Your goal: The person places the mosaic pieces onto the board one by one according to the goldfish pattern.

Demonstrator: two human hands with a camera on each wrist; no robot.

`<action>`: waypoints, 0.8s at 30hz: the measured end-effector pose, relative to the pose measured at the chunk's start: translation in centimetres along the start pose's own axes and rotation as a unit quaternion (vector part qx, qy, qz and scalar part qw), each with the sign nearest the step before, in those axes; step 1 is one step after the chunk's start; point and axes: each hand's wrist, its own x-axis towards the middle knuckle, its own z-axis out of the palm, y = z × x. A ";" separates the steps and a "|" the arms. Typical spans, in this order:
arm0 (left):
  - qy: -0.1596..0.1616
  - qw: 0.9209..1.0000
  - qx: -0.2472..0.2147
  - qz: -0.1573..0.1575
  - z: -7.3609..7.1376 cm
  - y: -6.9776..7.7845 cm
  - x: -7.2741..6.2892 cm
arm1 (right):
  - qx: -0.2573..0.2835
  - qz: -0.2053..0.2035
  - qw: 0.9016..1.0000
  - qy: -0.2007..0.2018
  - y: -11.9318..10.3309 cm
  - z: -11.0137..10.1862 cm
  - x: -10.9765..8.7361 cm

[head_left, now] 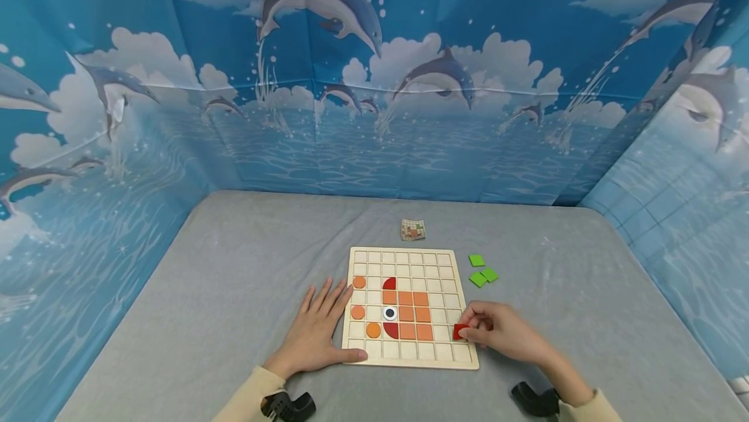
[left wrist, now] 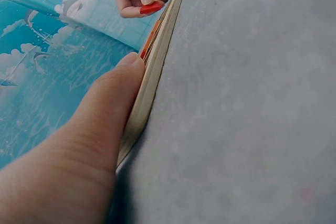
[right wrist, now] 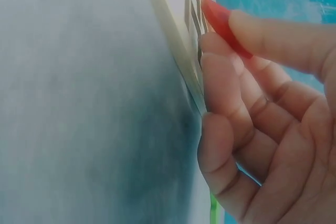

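Observation:
A wooden grid board lies on the grey cloth, holding orange square tiles, orange round tiles, two dark red curved tiles and an eye disc. My left hand rests spread at the board's left edge, its thumb on the near left corner. Between thumb and finger, my right hand pinches a red tile over the board's right side. In the right wrist view that red tile is tilted, and the other fingers are curled beneath it.
Several green square tiles lie on the cloth to the right of the board. Behind the board is a small card with a printed grid picture. A dolphin-patterned curtain encloses the back and sides of the table.

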 end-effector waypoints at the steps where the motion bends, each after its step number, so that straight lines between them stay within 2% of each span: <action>1: 0.000 1.000 0.000 0.000 0.0 0.0 0.0 | 0.001 -0.004 1.000 -0.001 -0.1 0.1 0.1; 9: 0.000 1.000 0.000 0.001 0.1 -0.1 0.0 | -0.003 -0.013 1.000 0.002 -0.6 1.1 0.9; 19: -0.001 1.000 -0.004 -0.001 0.0 0.0 0.1 | -0.050 -0.003 0.999 0.019 -0.9 1.6 1.6; 24: -0.001 1.000 -0.005 -0.001 -0.1 0.0 0.0 | -0.043 -0.011 0.999 0.011 -0.8 1.5 1.8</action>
